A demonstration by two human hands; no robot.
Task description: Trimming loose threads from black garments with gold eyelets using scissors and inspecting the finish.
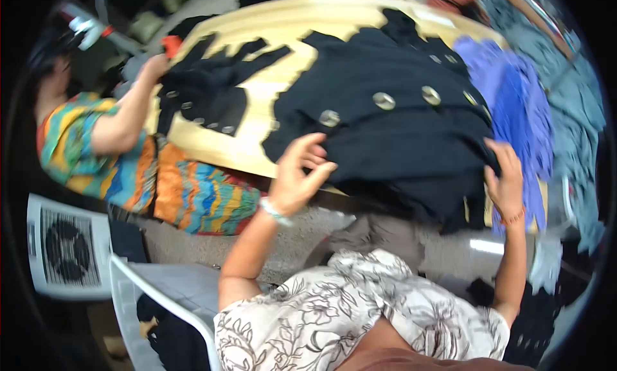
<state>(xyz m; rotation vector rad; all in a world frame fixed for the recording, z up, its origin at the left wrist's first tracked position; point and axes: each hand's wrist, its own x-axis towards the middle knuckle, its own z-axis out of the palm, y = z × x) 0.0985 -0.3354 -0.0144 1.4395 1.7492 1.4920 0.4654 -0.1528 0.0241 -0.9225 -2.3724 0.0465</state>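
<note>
A black garment (411, 127) with several round silver discs lies spread on the pale yellow table. At its near left side is my left hand (297, 175), fingers bent and thumb held apart, with nothing visible between them. My right hand (505, 175) is at the garment's right edge, its thumb and fingers apart beside the black cloth; whether they touch it is not clear. The garment's near part hangs over the table's front edge.
A second black garment (209, 88) with discs lies at the left, next to a co-worker in colourful patterned clothes (122, 159). Purple-blue garments (514, 101) and grey-green cloth (572, 95) lie at the right. A fan (67, 249) and a white plastic bin (160, 294) stand lower left.
</note>
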